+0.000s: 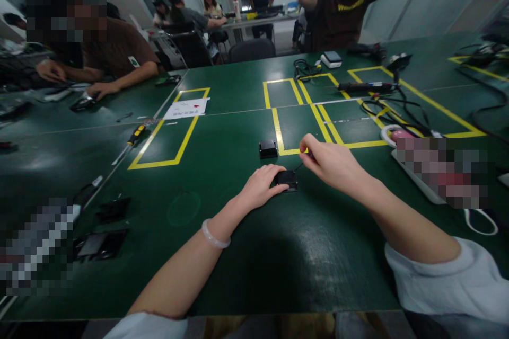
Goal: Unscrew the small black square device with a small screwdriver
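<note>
A small black box-shaped part (287, 180) lies on the green table, with the fingers and thumb of my left hand (262, 185) closed around its left side. Just up and right of it, my right hand (328, 161) is closed in a pinch. From those fingers a thin dark rod (298, 166) slants down to the part's upper right edge; most of it is hidden by the hand, so its kind does not show. Beyond my left fingertips stands a second, similar black part (268, 149), touched by neither hand.
Yellow tape (186, 140) marks rectangles on the table (222, 254). A yellow-black screwdriver (135, 137) and black pieces (101, 243) lie left. On the right are a phone-like object (437, 175), a pen-shaped tool (366, 87) and cables (417, 111). People sit across the table.
</note>
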A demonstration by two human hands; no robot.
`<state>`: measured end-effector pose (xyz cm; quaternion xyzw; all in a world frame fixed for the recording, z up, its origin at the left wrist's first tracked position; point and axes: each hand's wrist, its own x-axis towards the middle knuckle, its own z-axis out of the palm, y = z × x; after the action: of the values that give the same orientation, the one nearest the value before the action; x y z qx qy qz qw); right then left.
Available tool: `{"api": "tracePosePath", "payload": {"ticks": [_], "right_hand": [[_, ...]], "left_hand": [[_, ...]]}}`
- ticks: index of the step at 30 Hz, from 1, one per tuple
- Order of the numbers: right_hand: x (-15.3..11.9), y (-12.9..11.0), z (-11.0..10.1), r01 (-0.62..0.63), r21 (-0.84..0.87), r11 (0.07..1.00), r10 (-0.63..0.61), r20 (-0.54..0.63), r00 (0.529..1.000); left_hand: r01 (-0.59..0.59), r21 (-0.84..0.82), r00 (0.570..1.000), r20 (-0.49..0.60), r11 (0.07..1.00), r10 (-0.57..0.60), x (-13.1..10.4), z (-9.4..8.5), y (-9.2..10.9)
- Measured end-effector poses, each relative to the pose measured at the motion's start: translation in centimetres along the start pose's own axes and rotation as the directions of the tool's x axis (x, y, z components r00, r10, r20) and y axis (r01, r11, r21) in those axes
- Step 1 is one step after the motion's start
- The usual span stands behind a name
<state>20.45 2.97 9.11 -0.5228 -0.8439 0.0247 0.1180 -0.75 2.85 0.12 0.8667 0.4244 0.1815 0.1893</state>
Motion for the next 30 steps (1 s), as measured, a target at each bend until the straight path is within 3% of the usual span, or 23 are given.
{"api": "tracePosePath", "payload": {"ticks": [10, 16, 22, 30], "right_hand": [[0.01, -0.18, -0.18, -0.033, -0.054, 0.998, 0.034, 0.025, 0.999], [-0.07, -0.18, -0.18, -0.005, -0.013, 1.000, 0.005, -0.027, 1.000], [-0.08, 0.01, -0.24, -0.018, -0.040, 0.999, 0.018, 0.015, 1.000], [-0.13, 0.20, -0.07, 0.022, 0.038, 0.999, -0.021, -0.045, 0.999]], "left_hand": [[0.005, -0.003, 1.000, -0.004, 1.000, -0.005, -0.02, -0.03, 0.05], [0.006, -0.001, 1.000, -0.004, 1.000, -0.006, 0.02, -0.02, 0.06], [0.010, -0.006, 1.000, 0.009, 1.000, -0.010, 0.00, -0.14, 0.11], [0.001, -0.004, 1.000, -0.006, 1.000, -0.001, -0.01, 0.14, -0.15]]}}
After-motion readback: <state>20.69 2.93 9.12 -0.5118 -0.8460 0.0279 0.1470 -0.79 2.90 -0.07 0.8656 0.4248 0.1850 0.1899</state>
